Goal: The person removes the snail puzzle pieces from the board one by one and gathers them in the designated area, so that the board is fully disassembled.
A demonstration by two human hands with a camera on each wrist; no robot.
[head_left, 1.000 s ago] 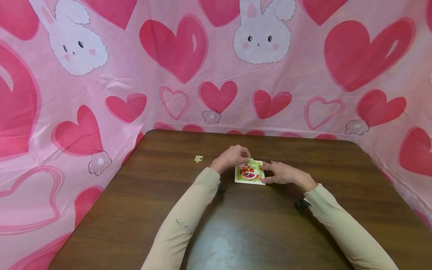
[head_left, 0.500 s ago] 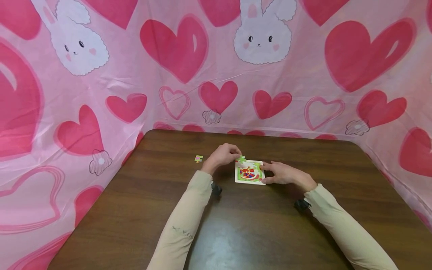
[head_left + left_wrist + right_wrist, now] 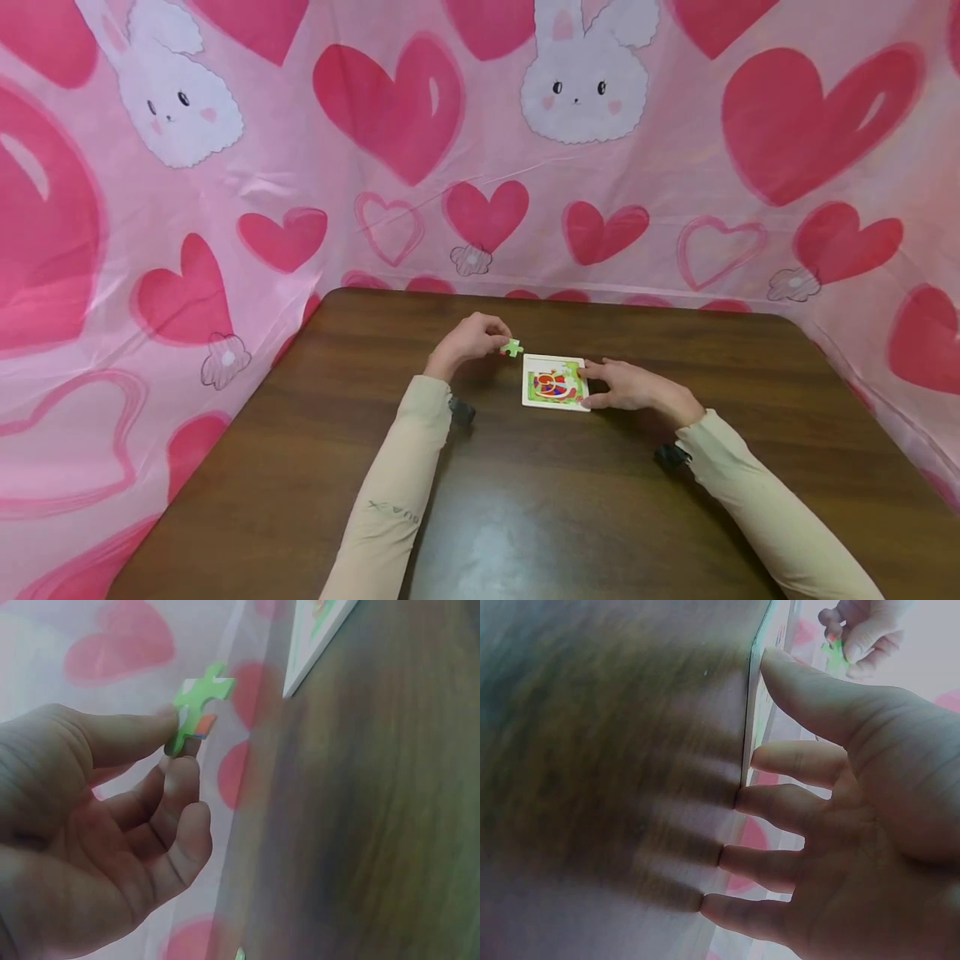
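Observation:
My left hand [image 3: 474, 336] pinches a green jigsaw piece [image 3: 513, 347] between thumb and forefinger, held off the table to the left of the puzzle tray [image 3: 531, 357]. In the left wrist view the piece [image 3: 199, 703] shows a knob and a small orange patch, while the other fingers curl loosely below. The tray has a white border and a partly filled picture in red, blue and green; its upper part shows pale bare base. At the tray's right edge rests my right hand [image 3: 633, 386], fingers spread. Its thumb and forefinger touch the tray, seen edge-on in the right wrist view.
A brown wooden table [image 3: 480, 492] lies under everything. Behind it and at the sides hangs a pink cloth [image 3: 660, 167] with hearts and rabbits. A sliver of some small light-coloured thing [image 3: 240, 954] shows at the bottom of the left wrist view.
My left hand has moved left, carrying the green jigsaw piece off the tray's upper edge. It now hides the loose piece lying further left. The right hand and tray have stayed still.

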